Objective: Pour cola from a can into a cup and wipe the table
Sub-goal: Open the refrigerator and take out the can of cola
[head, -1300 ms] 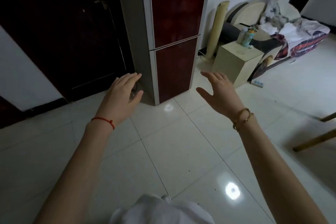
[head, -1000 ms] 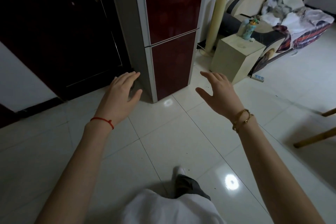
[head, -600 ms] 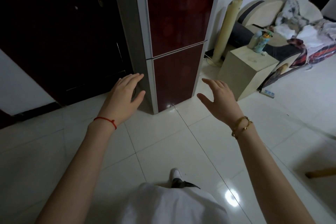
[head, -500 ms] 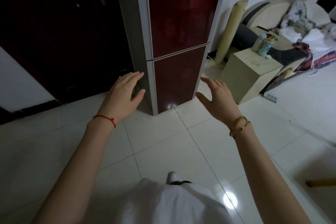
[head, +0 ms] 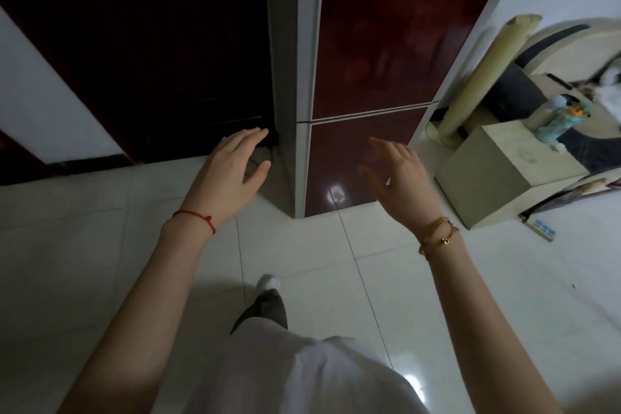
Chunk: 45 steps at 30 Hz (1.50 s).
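Note:
No can, cup or table shows in the head view. A tall dark-red fridge (head: 376,54) with two doors and a grey side stands straight ahead on the white tiled floor. My left hand (head: 232,175) is stretched forward with straight fingers in front of the fridge's grey side and holds nothing. My right hand (head: 400,175) is also stretched forward, fingers straight, in front of the lower fridge door, and holds nothing. Neither hand touches the fridge as far as I can tell.
A dark door (head: 141,44) is left of the fridge. On the right stand a beige box cabinet (head: 497,175) with bottles (head: 551,121), a rolled mat (head: 484,74) against the wall, a sofa (head: 571,54) and a power strip (head: 542,228). My foot (head: 267,282) steps forward.
I have walked closer to the fridge, which now looms larger and more central. Both hands stay raised and held flat ahead of me. The wooden legs at the right have left the view.

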{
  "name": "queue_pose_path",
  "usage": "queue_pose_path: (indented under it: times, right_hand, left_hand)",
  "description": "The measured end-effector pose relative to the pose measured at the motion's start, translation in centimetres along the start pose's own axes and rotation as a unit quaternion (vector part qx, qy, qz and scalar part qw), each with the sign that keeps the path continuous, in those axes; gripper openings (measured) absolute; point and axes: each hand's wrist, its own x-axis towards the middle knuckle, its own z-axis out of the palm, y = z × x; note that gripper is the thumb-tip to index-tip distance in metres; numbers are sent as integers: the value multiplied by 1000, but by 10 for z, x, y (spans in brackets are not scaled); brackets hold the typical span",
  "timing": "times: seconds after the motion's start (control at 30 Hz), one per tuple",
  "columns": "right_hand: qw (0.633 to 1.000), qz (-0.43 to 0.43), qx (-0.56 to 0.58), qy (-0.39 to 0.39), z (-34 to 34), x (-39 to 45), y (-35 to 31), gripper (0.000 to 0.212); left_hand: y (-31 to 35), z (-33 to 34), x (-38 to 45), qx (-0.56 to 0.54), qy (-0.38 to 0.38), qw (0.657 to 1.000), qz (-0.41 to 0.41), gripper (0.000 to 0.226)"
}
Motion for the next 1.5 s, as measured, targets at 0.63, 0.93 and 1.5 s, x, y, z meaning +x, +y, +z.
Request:
queue_pose_path:
  times: [0.63, 0.93, 1.5]
  right_hand:
    - [991, 120, 39, 47, 78, 214, -51, 51]
    - [975, 193, 61, 90, 108, 247, -70, 49]
    - [968, 217, 92, 88, 140, 299, -66, 66]
  left_hand:
    - [-113, -32, 270, -60, -35, 994, 85, 63]
    - [-124, -15, 349, -149, -57, 978, 135, 66]
    - [-115, 20, 395, -257, -109, 956, 94, 62]
